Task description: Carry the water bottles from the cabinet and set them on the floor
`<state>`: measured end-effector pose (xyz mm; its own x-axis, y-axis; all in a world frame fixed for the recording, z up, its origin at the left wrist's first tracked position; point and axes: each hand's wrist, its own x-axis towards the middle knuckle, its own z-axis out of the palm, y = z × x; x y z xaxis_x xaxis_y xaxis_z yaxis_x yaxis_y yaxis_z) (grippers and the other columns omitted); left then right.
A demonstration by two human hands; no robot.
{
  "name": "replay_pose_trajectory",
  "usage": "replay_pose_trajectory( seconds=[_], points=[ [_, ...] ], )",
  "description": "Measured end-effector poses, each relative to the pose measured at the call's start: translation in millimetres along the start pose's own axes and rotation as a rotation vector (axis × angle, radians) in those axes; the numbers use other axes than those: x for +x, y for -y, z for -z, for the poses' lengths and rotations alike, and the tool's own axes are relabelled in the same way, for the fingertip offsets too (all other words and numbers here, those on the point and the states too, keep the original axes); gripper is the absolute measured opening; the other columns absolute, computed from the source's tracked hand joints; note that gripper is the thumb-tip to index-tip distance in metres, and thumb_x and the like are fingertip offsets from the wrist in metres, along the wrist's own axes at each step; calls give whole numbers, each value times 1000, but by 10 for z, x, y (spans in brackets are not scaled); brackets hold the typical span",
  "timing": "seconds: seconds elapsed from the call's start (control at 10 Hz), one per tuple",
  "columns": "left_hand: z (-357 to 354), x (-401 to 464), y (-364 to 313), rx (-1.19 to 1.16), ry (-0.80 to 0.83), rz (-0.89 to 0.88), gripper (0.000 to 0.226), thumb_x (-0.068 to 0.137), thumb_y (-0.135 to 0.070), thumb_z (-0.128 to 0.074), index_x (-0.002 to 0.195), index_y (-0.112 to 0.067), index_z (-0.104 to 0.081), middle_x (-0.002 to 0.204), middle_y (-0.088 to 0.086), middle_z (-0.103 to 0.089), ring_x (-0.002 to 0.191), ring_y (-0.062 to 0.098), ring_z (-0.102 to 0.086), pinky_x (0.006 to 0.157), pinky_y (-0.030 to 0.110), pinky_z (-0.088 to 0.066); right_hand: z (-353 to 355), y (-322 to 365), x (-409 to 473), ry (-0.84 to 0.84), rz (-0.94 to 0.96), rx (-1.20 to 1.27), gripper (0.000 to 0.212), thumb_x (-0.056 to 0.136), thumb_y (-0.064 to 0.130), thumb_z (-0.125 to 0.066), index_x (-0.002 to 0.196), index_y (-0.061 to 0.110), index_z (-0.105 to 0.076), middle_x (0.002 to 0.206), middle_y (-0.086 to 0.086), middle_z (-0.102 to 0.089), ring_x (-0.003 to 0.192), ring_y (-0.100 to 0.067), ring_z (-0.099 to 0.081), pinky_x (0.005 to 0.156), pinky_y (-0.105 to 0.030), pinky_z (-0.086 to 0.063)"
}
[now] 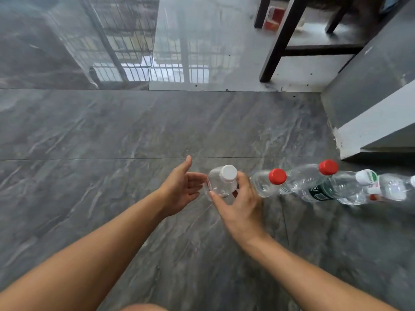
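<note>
Clear ribbed bottle in right hand

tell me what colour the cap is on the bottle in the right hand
White. The cap on the bottle held by the right hand shows in the head view.

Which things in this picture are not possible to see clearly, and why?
- Rightmost bottle, head view: cut off by the right edge.
- White-capped bottle: lower part hidden by the right hand, so floor contact is unclear.
- Dark green label: print too blurred.
- Red item behind the chair leg: blurred.
</note>
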<state>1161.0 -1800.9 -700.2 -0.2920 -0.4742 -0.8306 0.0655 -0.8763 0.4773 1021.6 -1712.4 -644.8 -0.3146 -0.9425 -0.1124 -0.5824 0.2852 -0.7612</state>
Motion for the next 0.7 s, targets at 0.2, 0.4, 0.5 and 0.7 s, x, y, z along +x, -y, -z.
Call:
replay_pose_trajectory(
  seconds=[0.2, 0.4, 0.5, 0.7],
  points=[
    [-42, 18, 54, -1, 8, 8, 68, 88, -65, -44, 92, -3, -70, 103, 12, -66, 120, 29, -53, 110, 43, -36, -28, -121, 46, 12, -14, -26, 62, 77, 27, -78, 125, 0, -51, 115, -15, -62, 106, -31, -57, 91, -38, -43],
    [-97, -7, 26, 44, -21, -14, 69, 88, -64, -44, 104, -1, -66, 119, 16, -63, 117, 29, -56, 105, 42, -41, -39, -149, 79, 55, 2, -38, 63, 79, 29, -77, 128, 1, -48, 121, -13, -58, 112, -28, -53, 95, -37, -40],
    [-117, -61, 2, 60, -28, -15, 66, 88, -64, -45, 100, -3, -67, 112, 15, -64, 110, 29, -59, 95, 40, -47, -26, -156, 103, 55, -10, -58, 68, 77, 30, -78, 130, 1, -46, 124, -13, -57, 116, -28, -52, 96, -33, -38],
    [-229, -310, -134, 47, -105, -23, 58, 89, -61, -46, 88, -5, -64, 94, 12, -63, 96, 28, -63, 83, 39, -53, 125, -87, 82, 178, -63, -80, 91, 75, 39, -78, 144, 6, -28, 144, -14, -41, 133, -27, -36, 106, -30, -28]
  ],
)
